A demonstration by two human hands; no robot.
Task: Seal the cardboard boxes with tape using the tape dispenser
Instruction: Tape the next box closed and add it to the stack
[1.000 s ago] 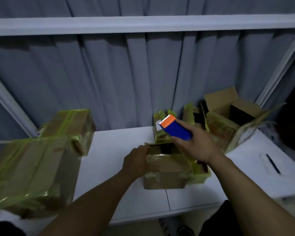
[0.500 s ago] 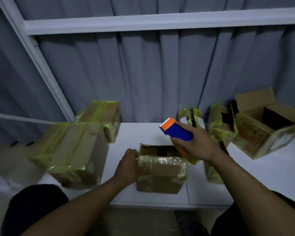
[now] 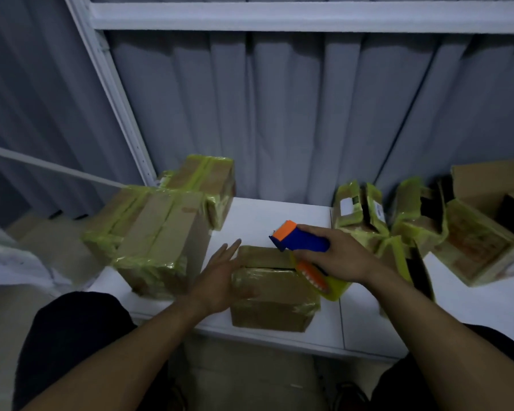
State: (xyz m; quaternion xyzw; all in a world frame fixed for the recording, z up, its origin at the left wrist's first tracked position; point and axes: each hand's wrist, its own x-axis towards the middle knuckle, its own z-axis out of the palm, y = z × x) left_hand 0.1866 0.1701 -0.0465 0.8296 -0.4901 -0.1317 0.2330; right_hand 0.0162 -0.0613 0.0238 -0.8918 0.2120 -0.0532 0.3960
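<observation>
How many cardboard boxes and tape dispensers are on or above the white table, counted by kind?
taped-shut cardboard boxes at the left: 2
cardboard box at the front middle: 1
opened cardboard boxes at the right: 4, one partly hidden
tape dispenser: 1
Total: 8
</observation>
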